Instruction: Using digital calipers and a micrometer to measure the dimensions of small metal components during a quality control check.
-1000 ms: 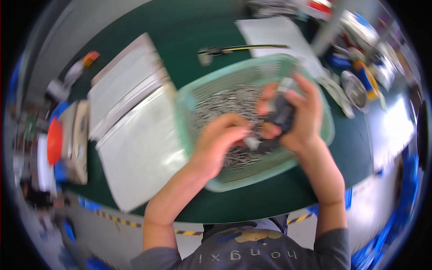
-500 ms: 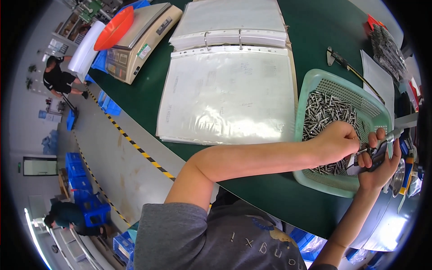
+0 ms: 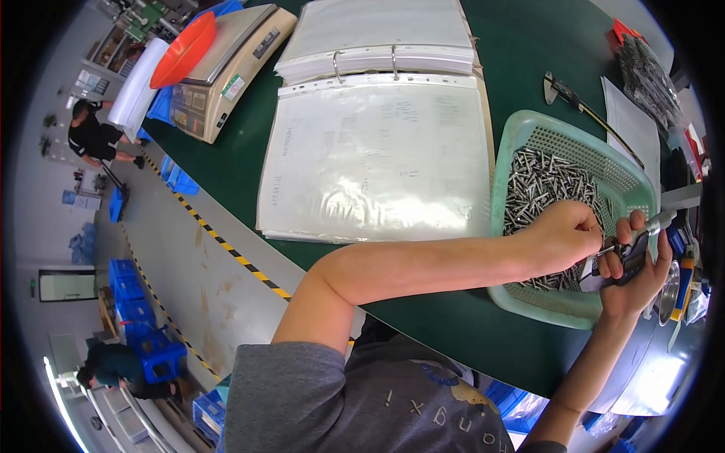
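My left hand (image 3: 565, 237) is closed in a pinch on a thin metal pin (image 3: 606, 250), holding it at the measuring end of a digital micrometer (image 3: 635, 261). My right hand (image 3: 633, 293) wraps around that micrometer, fingers curled over its dark body, with the silver thimble pointing up and right. Both hands are above a pale green plastic basket (image 3: 519, 127), which holds a heap of small metal pins (image 3: 545, 183). My left fingers hide most of the pin, so whether the micrometer's faces touch it I cannot make out.
An open ring binder (image 3: 374, 166) with plastic sleeves lies left of the basket. Beyond the basket is a caliper (image 3: 581, 109) beside white paper (image 3: 633, 124). At the far left stand a scale (image 3: 219, 83) and a red-orange pan (image 3: 183, 51). Two people are off across the floor.
The whole view has shifted slightly, moving the table things a little left and up. Both hands keep nearly the same pose, pin and micrometer still together.
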Available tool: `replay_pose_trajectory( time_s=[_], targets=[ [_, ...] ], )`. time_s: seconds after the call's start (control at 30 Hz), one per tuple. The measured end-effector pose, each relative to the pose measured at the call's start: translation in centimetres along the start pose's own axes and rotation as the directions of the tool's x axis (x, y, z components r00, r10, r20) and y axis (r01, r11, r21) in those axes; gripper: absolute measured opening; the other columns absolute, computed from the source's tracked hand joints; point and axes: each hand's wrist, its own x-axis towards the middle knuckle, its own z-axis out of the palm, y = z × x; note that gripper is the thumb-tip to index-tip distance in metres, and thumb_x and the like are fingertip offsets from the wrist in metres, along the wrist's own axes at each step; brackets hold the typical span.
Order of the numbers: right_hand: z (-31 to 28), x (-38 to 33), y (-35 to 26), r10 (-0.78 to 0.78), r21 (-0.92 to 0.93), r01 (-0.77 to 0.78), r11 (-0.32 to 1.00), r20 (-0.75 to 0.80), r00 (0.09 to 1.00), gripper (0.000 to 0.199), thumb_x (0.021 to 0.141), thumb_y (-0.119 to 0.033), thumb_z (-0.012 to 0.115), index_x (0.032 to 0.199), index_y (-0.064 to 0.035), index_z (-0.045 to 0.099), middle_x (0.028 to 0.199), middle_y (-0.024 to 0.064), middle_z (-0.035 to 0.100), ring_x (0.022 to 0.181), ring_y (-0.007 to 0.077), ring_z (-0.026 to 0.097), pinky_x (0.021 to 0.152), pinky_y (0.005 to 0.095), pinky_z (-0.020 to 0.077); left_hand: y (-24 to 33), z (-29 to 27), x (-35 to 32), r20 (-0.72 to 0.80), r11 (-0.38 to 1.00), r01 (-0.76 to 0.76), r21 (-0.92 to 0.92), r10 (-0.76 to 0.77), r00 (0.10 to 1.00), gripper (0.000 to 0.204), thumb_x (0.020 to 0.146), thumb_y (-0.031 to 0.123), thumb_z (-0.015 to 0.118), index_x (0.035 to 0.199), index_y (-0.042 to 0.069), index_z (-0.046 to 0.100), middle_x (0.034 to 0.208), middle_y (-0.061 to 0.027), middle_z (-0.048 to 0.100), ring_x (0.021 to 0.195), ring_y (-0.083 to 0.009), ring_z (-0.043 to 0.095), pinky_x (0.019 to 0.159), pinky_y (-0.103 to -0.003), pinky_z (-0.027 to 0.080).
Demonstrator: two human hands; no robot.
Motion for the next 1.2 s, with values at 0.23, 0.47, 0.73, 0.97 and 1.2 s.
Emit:
replay_pose_trajectory(
  time_s=[0.23, 0.47, 0.73, 0.97, 1.2],
  targets=[
    [0.0, 0.0, -0.1, -0.009, 0.002, 0.009, 1.0, 0.006, 1.0, 0.032, 0.088, -0.036, 0.035, 0.096, -0.0056, 0.038, 0.08, 0.0081, 0.047, 0.041, 0.0169, 0.043, 0.039, 0.0262, 0.0367, -0.6, 0.2, 0.3, 0.017, 0.998, 0.005, -0.063, -0.004, 1.0, 0.01, 0.076, 0.008, 0.053, 0.077, -0.002, 0.055, 0.067, -0.0031, 0.052, 0.06, -0.0068, 0.046, 0.051, -0.021, 0.036],
    [0.2, 0.0, 0.0, -0.009, 0.006, 0.01, 1.0, -0.008, 1.0, 0.031, 0.087, -0.035, 0.036, 0.096, -0.0052, 0.038, 0.079, 0.0082, 0.046, 0.041, 0.0168, 0.043, 0.039, 0.0262, 0.0376, -0.3, 0.1, 0.1, 0.007, 0.999, -0.006, -0.053, 0.006, 1.0, 0.009, 0.075, 0.007, 0.053, 0.075, -0.002, 0.055, 0.066, -0.0021, 0.051, 0.059, -0.0064, 0.044, 0.05, -0.021, 0.035],
    [0.3, -0.1, 0.2, -0.003, 0.022, 0.003, 1.0, 0.003, 1.0, 0.032, 0.086, -0.035, 0.038, 0.097, -0.0051, 0.039, 0.079, 0.0081, 0.047, 0.041, 0.0171, 0.043, 0.04, 0.0263, 0.0371, -0.1, 0.0, -0.1, 0.006, 1.0, 0.004, 0.003, -0.004, 1.0, 0.009, 0.074, 0.008, 0.053, 0.075, -0.001, 0.055, 0.066, -0.0017, 0.051, 0.059, -0.0065, 0.044, 0.05, -0.021, 0.035],
    [0.5, -0.2, 0.1, -0.001, 0.021, 0.001, 1.0, -0.02, 1.0, 0.032, 0.086, -0.035, 0.038, 0.096, -0.0048, 0.041, 0.077, 0.0086, 0.048, 0.041, 0.0168, 0.042, 0.039, 0.0262, 0.0365, -0.6, 0.1, 0.0, 0.002, 1.0, -0.017, -0.023, 0.017, 1.0, 0.009, 0.074, 0.007, 0.053, 0.077, -0.001, 0.055, 0.068, -0.002, 0.051, 0.061, -0.0069, 0.045, 0.053, -0.021, 0.036],
    [1.0, -0.2, 0.0, -0.02, 0.032, 0.022, 0.999, -0.066, 0.998, 0.034, 0.085, -0.036, 0.037, 0.095, -0.0039, 0.043, 0.077, 0.0099, 0.049, 0.04, 0.0169, 0.042, 0.038, 0.0271, 0.0365, -0.3, 0.1, 0.1, -0.008, 0.999, -0.026, 0.033, 0.026, 1.0, 0.012, 0.074, 0.01, 0.054, 0.08, 0.0, 0.057, 0.066, -0.0018, 0.052, 0.057, -0.0063, 0.045, 0.049, -0.02, 0.034]
  ],
)
